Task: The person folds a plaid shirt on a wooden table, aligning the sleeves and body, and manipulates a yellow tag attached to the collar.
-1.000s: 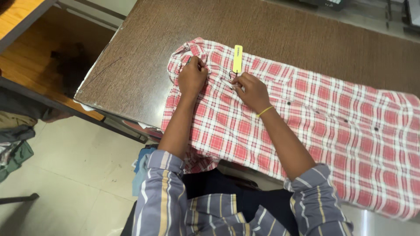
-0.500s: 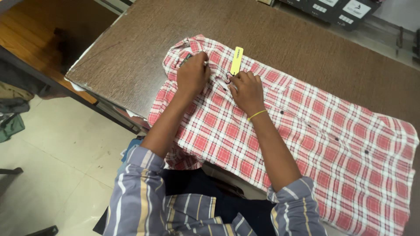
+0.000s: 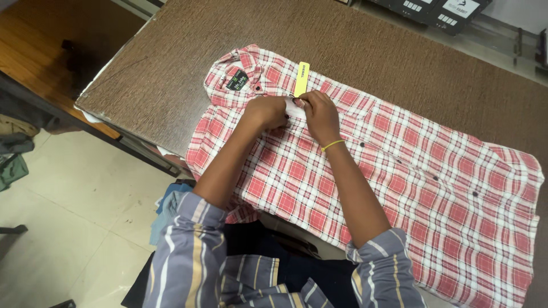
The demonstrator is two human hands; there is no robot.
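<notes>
On one plaid shirt (image 3: 399,165), two hands, one yellow tag (image 3: 301,78)

Brown textured counter (image 3: 399,51), set at a slant across the view. Pale tiled floor (image 3: 74,211) below its near edge. Orange-brown wooden surface (image 3: 34,51) at upper left, with a dark smudge (image 3: 71,54) on it. Heap of drab and green cloth (image 3: 11,154) at the far left edge. Bit of blue fabric (image 3: 162,214) under the counter's edge. Dark boxes with white labels (image 3: 439,11) beyond the counter, top right.
</notes>
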